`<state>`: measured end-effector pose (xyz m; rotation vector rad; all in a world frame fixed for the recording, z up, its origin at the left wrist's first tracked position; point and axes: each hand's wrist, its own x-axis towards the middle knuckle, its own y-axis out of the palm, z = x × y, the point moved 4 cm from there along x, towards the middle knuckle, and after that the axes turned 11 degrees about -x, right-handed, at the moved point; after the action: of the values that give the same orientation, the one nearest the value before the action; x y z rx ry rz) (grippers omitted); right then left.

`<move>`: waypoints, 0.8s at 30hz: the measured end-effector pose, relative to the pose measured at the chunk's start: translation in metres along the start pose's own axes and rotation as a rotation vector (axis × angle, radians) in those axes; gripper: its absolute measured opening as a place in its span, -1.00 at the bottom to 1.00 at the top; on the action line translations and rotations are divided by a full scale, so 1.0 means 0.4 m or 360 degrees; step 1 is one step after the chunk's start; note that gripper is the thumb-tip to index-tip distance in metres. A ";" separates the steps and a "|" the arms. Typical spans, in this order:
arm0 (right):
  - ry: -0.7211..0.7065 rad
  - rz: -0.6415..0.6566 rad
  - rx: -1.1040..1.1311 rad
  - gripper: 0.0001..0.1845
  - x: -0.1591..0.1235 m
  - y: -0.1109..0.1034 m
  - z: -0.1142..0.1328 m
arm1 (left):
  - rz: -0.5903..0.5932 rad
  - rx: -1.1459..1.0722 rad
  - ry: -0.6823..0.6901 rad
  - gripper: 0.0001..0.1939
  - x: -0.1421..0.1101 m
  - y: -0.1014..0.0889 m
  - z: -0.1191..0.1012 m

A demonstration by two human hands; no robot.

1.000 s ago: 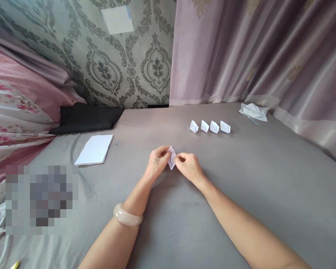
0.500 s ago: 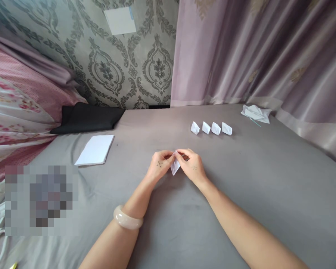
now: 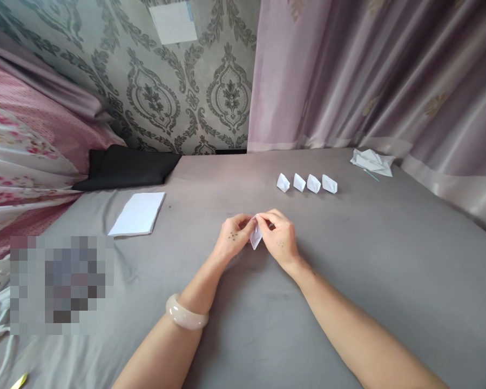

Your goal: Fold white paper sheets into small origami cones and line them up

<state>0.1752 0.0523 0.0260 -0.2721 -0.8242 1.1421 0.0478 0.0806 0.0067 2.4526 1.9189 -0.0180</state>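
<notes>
- Left hand (image 3: 234,237) pinched the left edge of a small folded paper (image 3: 255,239) near its upper end, thumb on the near side; what its hidden fingers did behind the paper could not be told.
- Right hand (image 3: 281,237) pinched the same paper at its top point between thumb and forefinger, so the two sets of fingertips all but met there.
- The folded paper was white and narrow, its lower point aimed down toward the person, and it sat between the hands over the middle of a grey cloth (image 3: 340,270); whether it touched the cloth could not be made out.
- A pale, glossy bangle (image 3: 186,313) circled the left forearm.
- Beyond the right hand, four folded white paper pieces (image 3: 314,184) stood in a row on the cloth, close together but apart from one another.
- Farther right, near the purple curtain (image 3: 299,81), lay a loose heap of white paper (image 3: 371,161), with a thin bluish stick (image 3: 371,175) just in front of it.
- Well to the left of the hands lay a flat stack of white sheets (image 3: 138,214), and behind that a folded black cloth (image 3: 132,168).
- A white sheet (image 3: 175,24) hung on the patterned wall (image 3: 229,97) at the back.
- At the lower left corner showed a small yellow object (image 3: 19,381), cut off by the edge of view.
</notes>
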 end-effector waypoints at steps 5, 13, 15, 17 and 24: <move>0.0134 0.0008 0.0229 -0.77 0.002 0.007 -0.010 | 0.0118 -0.0224 0.0092 -0.68 0.005 0.009 -0.003; 0.0865 0.0730 0.0968 -0.68 -0.028 0.061 -0.002 | -0.0412 -0.0194 0.0459 -0.77 -0.005 -0.031 -0.045; 0.0912 0.0839 0.1074 -0.68 -0.037 0.064 0.012 | -0.0446 -0.0169 0.0484 -0.79 -0.011 -0.031 -0.053; 0.0900 0.0878 0.1120 -0.71 -0.042 0.063 0.021 | -0.0476 -0.0153 0.0487 -0.80 -0.015 -0.030 -0.057; 0.0880 0.0798 0.1026 -0.84 -0.042 0.064 0.016 | -0.0469 -0.0114 0.0506 -0.79 -0.022 -0.024 -0.060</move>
<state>0.1500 0.0468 0.0080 -0.2392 0.1328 1.6321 0.0360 0.0752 0.0308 2.2134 2.3434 0.4514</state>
